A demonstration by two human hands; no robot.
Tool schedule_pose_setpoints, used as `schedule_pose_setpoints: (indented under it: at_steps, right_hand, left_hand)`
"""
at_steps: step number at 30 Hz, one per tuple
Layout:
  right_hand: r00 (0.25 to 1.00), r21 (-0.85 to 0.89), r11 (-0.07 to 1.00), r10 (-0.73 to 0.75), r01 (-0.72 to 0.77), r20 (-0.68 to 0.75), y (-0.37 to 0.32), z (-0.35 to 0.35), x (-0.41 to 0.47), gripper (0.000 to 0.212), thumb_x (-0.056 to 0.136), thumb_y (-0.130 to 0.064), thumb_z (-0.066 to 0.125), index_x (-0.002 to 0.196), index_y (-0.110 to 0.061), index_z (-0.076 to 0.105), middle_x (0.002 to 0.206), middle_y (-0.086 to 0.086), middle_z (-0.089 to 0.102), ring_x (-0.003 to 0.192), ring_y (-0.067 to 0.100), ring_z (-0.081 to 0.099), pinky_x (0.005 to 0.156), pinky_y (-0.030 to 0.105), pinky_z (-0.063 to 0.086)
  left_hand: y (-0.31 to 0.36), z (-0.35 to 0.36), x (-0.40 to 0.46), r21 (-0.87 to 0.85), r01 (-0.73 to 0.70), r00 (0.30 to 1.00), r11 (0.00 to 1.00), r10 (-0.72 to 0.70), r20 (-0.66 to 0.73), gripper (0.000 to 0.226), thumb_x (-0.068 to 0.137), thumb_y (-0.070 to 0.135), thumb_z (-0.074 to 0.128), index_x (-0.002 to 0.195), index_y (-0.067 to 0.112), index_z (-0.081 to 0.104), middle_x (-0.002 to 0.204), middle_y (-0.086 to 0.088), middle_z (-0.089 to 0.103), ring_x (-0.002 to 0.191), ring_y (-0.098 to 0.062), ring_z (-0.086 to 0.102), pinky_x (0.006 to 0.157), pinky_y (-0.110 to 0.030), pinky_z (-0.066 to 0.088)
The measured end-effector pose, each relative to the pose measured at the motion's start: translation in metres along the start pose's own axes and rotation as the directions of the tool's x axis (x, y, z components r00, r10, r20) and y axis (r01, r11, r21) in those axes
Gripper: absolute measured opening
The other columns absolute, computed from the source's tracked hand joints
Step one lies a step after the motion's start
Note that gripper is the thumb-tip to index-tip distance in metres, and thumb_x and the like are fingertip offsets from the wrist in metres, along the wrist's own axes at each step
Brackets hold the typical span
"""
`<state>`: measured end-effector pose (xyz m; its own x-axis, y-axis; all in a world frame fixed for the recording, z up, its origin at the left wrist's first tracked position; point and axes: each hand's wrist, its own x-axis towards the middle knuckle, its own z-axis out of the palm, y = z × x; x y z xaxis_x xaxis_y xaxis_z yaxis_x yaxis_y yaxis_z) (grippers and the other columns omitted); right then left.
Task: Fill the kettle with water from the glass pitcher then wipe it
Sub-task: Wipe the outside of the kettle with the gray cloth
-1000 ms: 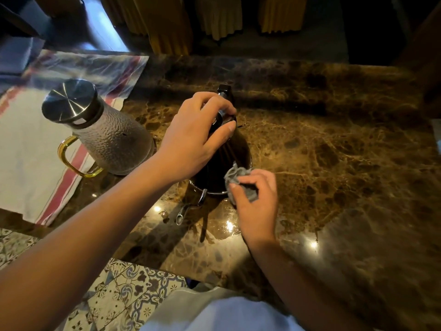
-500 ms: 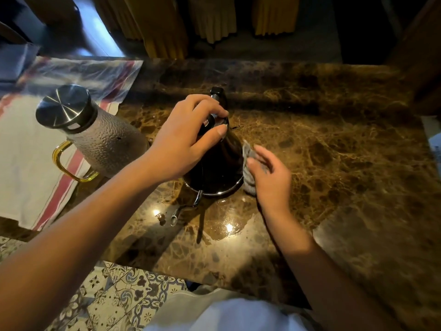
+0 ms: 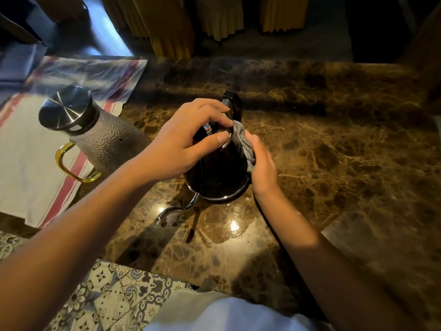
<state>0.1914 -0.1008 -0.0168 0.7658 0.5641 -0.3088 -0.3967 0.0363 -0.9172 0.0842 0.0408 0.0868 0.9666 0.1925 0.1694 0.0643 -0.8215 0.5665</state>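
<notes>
A dark kettle [image 3: 218, 173] with a thin curved spout stands on the brown marble counter [image 3: 334, 151], spout pointing toward me. My left hand [image 3: 183, 142] grips the top of the kettle by its lid and handle. A small grey cloth [image 3: 242, 142] lies against the kettle's upper right side, pressed there by my right hand [image 3: 263, 169]. The glass pitcher [image 3: 95, 137], textured with a steel lid and a gold handle, stands to the left of the kettle, apart from both hands.
A white towel with red stripes [image 3: 31, 163] lies under and left of the pitcher. The counter's near edge runs above patterned floor tiles [image 3: 114, 297]. Yellow curtains [image 3: 214, 17] hang beyond the far edge. Bare marble stretches to the right.
My right hand has carried the cloth from the kettle's near rim round to its right side and up toward the top. My left hand has kept its grip on the kettle.
</notes>
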Motion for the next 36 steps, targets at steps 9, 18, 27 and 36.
schedule_pose_setpoints:
  at_steps: [9,18,27,36]
  right_hand:
    - [0.941,-0.299,0.894,-0.334,0.333,0.049,0.009,-0.044,-0.025,0.03,0.092,0.004,0.069,0.112,-0.018,0.076,0.115,-0.007,0.074,0.112,0.003,0.068,0.098,0.02,0.052]
    - [0.915,-0.19,0.899,-0.403,0.394,-0.01,-0.019,0.003,-0.018,0.027,0.096,-0.011,0.071,0.119,-0.023,0.061,0.113,-0.008,0.068,0.107,0.007,0.067,0.096,0.031,0.056]
    - [0.961,-0.438,0.856,-0.232,0.276,0.153,-0.031,-0.006,0.051,0.021,0.097,-0.03,0.068,0.1,-0.016,0.083,0.094,-0.005,0.08,0.093,0.009,0.074,0.087,0.035,0.059]
    - [0.953,-0.415,0.87,-0.302,0.267,-0.021,0.012,-0.029,-0.023,0.011,0.09,-0.022,0.066,0.1,-0.028,0.066,0.093,-0.007,0.066,0.083,0.009,0.065,0.071,0.037,0.055]
  left_hand:
    - [0.0,0.004,0.0,-0.031,0.008,1.0,0.999,-0.008,-0.027,0.026,0.102,0.029,0.058,0.126,0.022,0.064,0.143,0.004,0.055,0.138,-0.014,0.047,0.113,-0.052,0.038]
    - [0.002,0.003,0.0,-0.018,0.007,1.0,1.0,-0.008,-0.03,0.028,0.102,0.031,0.057,0.126,0.019,0.064,0.143,0.001,0.056,0.137,-0.016,0.048,0.112,-0.053,0.038]
    - [0.004,0.006,-0.001,-0.015,0.036,0.998,0.999,-0.037,-0.058,0.029,0.102,0.036,0.056,0.125,0.019,0.064,0.142,0.003,0.056,0.137,-0.013,0.049,0.112,-0.048,0.041]
    - [0.017,0.019,-0.002,0.021,0.119,0.971,0.993,-0.112,-0.213,0.028,0.101,0.036,0.058,0.124,0.02,0.065,0.138,0.005,0.057,0.131,-0.01,0.051,0.109,-0.03,0.041]
